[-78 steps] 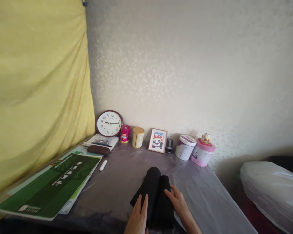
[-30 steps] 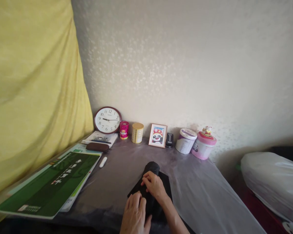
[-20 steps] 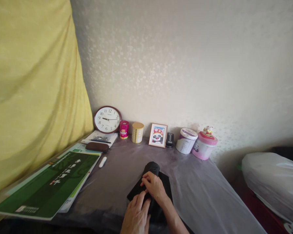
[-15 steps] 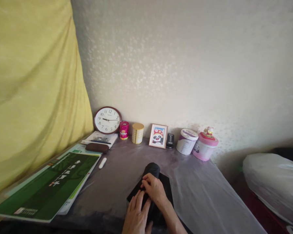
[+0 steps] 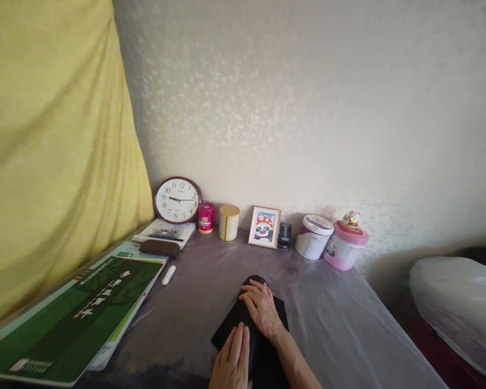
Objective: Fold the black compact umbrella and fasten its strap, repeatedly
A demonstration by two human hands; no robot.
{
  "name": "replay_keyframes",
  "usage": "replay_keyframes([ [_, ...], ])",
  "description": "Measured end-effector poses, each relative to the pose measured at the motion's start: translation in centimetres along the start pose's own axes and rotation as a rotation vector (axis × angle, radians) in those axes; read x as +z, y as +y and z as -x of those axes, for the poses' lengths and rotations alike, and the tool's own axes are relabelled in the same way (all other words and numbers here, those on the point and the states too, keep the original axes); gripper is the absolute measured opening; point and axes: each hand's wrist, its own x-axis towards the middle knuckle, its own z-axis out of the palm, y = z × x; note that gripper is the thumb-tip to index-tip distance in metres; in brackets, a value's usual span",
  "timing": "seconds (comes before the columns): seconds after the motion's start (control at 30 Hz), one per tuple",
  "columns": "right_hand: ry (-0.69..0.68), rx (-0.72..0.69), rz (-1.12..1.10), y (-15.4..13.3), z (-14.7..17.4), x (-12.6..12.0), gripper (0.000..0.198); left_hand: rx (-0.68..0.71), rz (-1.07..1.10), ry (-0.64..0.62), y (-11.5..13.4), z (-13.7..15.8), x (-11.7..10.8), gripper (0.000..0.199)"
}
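Observation:
A black, rounded bundle [image 5: 257, 351] lies lengthwise before me on the table. Its far end is rounded, and flat black material [image 5: 229, 325] spreads out beneath it on both sides. Exactly what it is I cannot make out. My left hand [image 5: 231, 357] rests on its near left part, fingers stretched and side by side. Farther up, my right hand [image 5: 262, 310] lies across the top close to the far end, its fingers extended over the curve. Both palms cover much of the bundle, and its near end runs out of view.
Green books [image 5: 68, 319] and a white stick-like object [image 5: 169, 275] lie left. Along the wall stand a clock [image 5: 178, 200], a pink can [image 5: 206, 218], a yellow-lidded can [image 5: 229, 222], a panda picture frame [image 5: 264, 227] and two tubs [image 5: 314, 237]. The table's right edge borders a plastic-covered pile [image 5: 457, 308].
My right hand's fingers were bent near my left hand; now they are stretched over the bundle's far end. My left hand's fingers have drawn together and shifted slightly down and right.

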Motion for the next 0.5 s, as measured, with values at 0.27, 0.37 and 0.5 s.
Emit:
replay_keyframes([
  [0.27, 0.024, 0.188, 0.080, 2.4, -4.1, -0.2, 0.029, -0.103, 0.004, -0.058, 1.4, -0.5, -1.8, 0.087],
  [0.37, 0.133, 0.296, 0.103, 3.2, -3.9, -1.3, 0.029, -0.139, 0.011, -0.085, 2.1, -0.4, -2.4, 0.086],
  [0.5, 0.257, 0.397, 0.123, 5.0, -0.6, -3.5, 0.028, -0.106, 0.089, -0.061, 2.4, 0.2, -3.7, 0.083],
])
